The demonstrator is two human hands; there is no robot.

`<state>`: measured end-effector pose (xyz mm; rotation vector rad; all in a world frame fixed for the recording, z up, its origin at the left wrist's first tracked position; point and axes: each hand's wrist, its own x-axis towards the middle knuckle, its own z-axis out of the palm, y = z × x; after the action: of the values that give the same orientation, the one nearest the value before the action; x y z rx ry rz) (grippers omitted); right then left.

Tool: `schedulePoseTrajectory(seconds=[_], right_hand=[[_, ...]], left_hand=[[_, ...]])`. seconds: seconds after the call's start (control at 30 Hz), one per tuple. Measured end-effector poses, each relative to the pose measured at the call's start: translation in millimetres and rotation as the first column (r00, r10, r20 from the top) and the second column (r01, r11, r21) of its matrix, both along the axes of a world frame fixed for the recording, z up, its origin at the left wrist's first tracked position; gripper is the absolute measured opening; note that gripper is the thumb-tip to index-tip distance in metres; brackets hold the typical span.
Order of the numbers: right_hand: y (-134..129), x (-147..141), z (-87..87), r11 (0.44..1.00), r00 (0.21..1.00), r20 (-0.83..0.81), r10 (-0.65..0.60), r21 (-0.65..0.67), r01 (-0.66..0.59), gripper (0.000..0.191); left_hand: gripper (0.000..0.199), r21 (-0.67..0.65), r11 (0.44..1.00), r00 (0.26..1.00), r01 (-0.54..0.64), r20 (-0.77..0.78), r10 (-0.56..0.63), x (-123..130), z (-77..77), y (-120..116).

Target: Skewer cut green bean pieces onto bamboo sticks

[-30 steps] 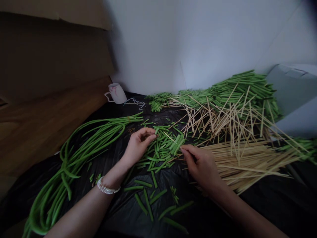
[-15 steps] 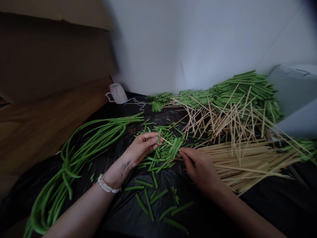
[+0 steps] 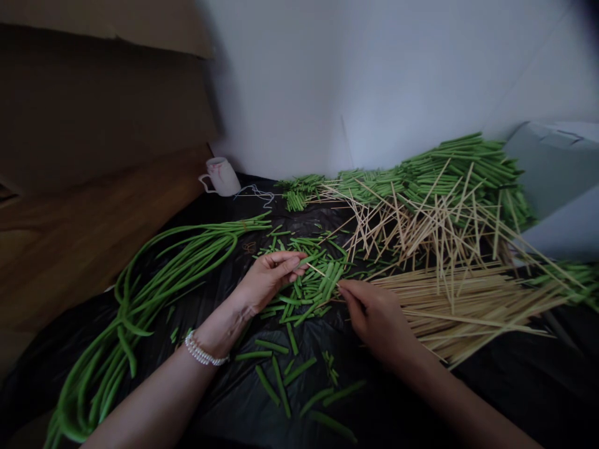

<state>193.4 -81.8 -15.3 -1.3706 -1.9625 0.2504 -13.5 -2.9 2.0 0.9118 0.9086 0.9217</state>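
My left hand, wearing a beaded bracelet, pinches a short piece of green bean between thumb and fingers. Between the two hands runs a thin wooden skewer, its tip by the left fingertips. My right hand is closed on the skewer's other end. Several bean pieces lie side by side along the skewer, close to the right fingers; whether all are threaded on it I cannot tell. Below both hands is a loose pile of cut bean pieces.
Long uncut beans lie in a looped bundle at left. Bare skewers are heaped at right, and filled skewers of beans are stacked against the wall. A white mug stands at the back on the black plastic sheet.
The bean piece in my left fingers has turned from nearly upright to a low slant pointing right. My right hand has barely moved.
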Motion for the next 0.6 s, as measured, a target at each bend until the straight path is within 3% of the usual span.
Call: schedulePoseTrajectory(seconds=[0.23, 0.4, 0.6], right_hand=[[-0.6, -0.6, 0.3, 1.0, 1.0, -0.015, 0.013, 0.004, -0.013, 0.021], [-0.9, -1.1, 0.3, 1.0, 1.0, -0.016, 0.003, -0.003, -0.003, 0.02], [-1.5, -0.6, 2.2, 1.0, 1.0, -0.002, 0.003, -0.012, -0.003, 0.02]], left_hand=[[0.024, 0.007, 0.999, 0.998, -0.046, 0.043, 0.046, -0.8, -3.4, 1.3], [0.027, -0.02, 0.998, 0.999, -0.054, 0.003, 0.054, 0.8, -0.8, -0.6], [0.028, 0.035, 0.999, 0.998, -0.04, -0.038, 0.041, 0.8, 0.0, -1.0]])
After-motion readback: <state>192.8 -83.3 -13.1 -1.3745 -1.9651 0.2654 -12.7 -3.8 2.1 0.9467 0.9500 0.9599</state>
